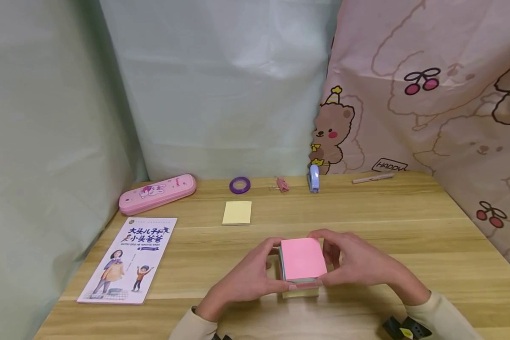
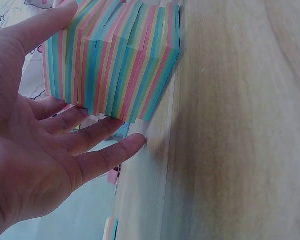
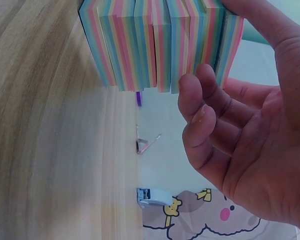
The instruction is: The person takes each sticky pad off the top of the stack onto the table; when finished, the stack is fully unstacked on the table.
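I have the stack of sticky notes [image 1: 303, 258] between my two hands, upright on the worktop [image 1: 187, 264] close in front of me. My left hand [image 1: 250, 276] is spread fairly wide, its thumb on the near edge and its forefinger at the far corner; my right hand [image 1: 357, 260] grips the other side the same way. From my head I see mostly the pink top sheet, but the wrist views show the sides — pad upon pad striped pink, yellow, green and blue, the edges not quite flush. At my left wrist I see the little finger stretched past the stack, close to the worktop; at my right, the three lower fingers fold loosely inward. Only from above do I see the picture book [image 1: 127, 260], the pen [image 1: 373, 178] and the top of a yellow pad [image 1: 237, 212]. The right wrist view catches the binder clip [image 3: 145, 145] with its handles splayed — and the blue stapler [image 3: 155, 196] near the purple-edged tape's [image 3: 139, 98] row.
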A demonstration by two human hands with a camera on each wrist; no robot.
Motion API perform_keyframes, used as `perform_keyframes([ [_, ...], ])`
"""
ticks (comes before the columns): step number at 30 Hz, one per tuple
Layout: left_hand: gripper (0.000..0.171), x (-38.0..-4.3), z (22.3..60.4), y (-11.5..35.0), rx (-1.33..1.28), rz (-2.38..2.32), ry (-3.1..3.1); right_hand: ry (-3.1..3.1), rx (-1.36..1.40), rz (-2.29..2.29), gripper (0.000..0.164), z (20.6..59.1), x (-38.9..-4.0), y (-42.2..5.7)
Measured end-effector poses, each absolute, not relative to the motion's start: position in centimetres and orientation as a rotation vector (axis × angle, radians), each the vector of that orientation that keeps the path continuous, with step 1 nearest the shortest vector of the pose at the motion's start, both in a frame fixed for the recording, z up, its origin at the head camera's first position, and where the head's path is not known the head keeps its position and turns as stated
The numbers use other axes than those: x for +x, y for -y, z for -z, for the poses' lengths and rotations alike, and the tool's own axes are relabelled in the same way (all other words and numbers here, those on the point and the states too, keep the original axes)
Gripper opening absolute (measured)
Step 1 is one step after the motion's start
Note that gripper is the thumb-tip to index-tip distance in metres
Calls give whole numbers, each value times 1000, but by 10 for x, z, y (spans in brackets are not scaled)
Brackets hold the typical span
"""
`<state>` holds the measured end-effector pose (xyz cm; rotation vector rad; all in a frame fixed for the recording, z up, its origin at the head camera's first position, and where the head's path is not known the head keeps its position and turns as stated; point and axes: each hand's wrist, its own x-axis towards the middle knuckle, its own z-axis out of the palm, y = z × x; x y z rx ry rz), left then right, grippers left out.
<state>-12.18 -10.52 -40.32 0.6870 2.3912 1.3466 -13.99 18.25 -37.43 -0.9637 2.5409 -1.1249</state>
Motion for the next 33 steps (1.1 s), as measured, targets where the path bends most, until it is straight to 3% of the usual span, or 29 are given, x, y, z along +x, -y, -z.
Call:
perform_keyframes([
  [15, 90, -122, 404, 106, 687, -1360, -2395, -2540, -894, 1226, 78, 363, -145, -187],
  [33, 86, -121, 404, 106, 692, -1344, -2391, -2590, -743, 1214, 87, 353, -203, -190],
])
